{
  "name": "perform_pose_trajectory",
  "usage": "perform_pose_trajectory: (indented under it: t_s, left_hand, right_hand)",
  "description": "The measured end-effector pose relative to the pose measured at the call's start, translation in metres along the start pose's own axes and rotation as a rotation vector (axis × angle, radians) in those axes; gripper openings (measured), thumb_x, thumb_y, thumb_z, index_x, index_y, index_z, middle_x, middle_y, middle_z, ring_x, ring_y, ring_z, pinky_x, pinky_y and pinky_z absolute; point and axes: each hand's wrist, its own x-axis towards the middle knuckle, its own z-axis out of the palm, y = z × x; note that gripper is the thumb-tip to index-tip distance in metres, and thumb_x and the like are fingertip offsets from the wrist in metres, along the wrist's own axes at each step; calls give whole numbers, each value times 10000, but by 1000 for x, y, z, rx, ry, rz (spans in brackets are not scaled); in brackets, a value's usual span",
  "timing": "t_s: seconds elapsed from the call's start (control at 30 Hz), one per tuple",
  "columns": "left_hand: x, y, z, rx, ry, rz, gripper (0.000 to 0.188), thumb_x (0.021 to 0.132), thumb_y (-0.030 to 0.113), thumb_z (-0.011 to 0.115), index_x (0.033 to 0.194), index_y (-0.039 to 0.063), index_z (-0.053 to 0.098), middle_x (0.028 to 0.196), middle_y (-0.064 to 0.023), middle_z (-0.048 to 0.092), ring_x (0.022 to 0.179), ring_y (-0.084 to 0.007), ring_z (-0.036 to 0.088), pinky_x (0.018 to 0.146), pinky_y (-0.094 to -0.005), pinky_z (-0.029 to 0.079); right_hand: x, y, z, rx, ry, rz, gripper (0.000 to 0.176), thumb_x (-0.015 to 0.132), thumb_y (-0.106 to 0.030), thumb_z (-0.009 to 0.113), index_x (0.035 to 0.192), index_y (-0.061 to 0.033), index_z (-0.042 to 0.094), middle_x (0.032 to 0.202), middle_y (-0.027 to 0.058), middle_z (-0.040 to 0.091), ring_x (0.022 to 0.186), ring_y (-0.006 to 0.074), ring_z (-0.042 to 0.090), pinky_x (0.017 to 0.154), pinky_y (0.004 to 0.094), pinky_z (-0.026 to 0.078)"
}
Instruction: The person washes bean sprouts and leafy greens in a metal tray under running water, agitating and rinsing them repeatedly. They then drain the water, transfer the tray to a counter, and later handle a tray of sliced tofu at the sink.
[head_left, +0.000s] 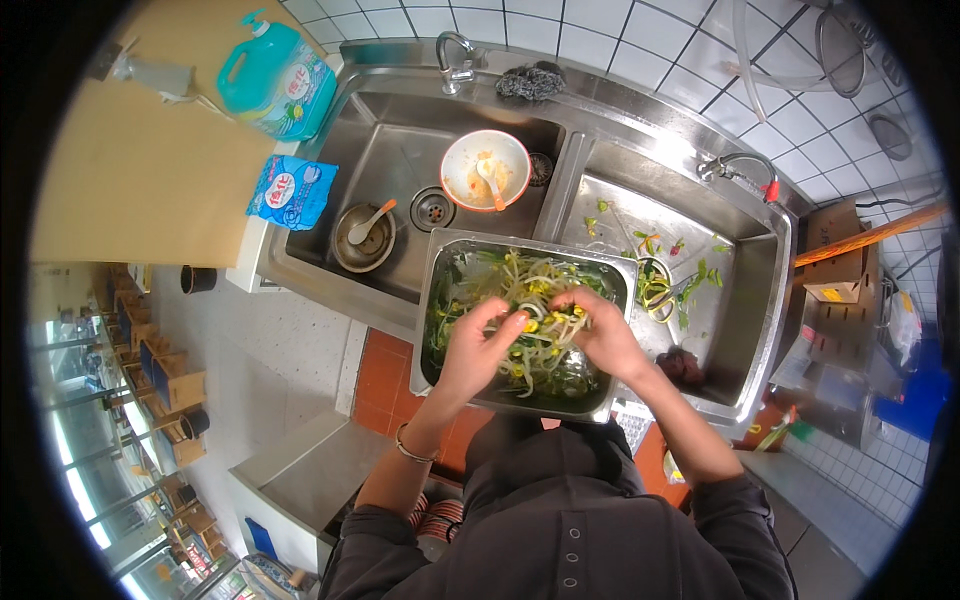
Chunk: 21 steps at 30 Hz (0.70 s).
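Straight before me, a rectangular stainless steel pan (525, 241) rests on the front of the sink, near the divider between the two basins. It holds water, green leaves and a heap of yellow-headed bean sprouts (536, 281). Over the heap, my left hand (480, 345) pinches some sprouts between thumb and fingers. On the other side, my right hand (604, 337) has its fingers curled into sprouts near the pan's right wall. Both hands hide part of the heap, so the exact strands in each grip are partly covered.
The left basin holds a white bowl (457, 176) with a spoon and a dark bowl (345, 251). Scraps of greens (701, 281) lie in the right basin. Two taps (450, 64) and a steel scourer (531, 81) line the back. A detergent jug (259, 82) and blue packet (292, 191) stand left.
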Motion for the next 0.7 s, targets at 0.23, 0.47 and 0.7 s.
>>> perform_pose_trajectory:
  t_s: [0.23, 0.47, 0.7]
  left_hand:
    - [16, -41, -9, 430, -96, 329, 594, 880, 260, 724, 1394, 77, 489, 1368, -183, 532, 1266, -336, 506, 1058, -439, 401]
    - [43, -116, 14, 208, -24, -179, 842, 845, 345, 775, 1477, -3, 343, 1370, -201, 485, 1280, -274, 474, 1022, -387, 420]
    - [33, -55, -2, -354, 23, -409, 781, 875, 294, 742, 1450, -44, 335, 1269, -145, 578, 1154, -208, 568, 935, -327, 470]
  right_hand:
    - [-14, -3, -13, -477, -118, 217, 910, 739, -35, 780, 1507, -136, 303, 1481, 235, 324, 1327, 451, 414, 1110, 448, 406]
    - [3, 30, 57, -389, -6, 384, 960, 704, -120, 848, 1480, -227, 293, 1452, 278, 308, 1295, 468, 423, 1090, 482, 389]
    - [6, 37, 32, 446, 63, 377, 619, 758, 11, 701, 1335, -92, 501, 1251, 96, 576, 1125, 185, 558, 970, 308, 459]
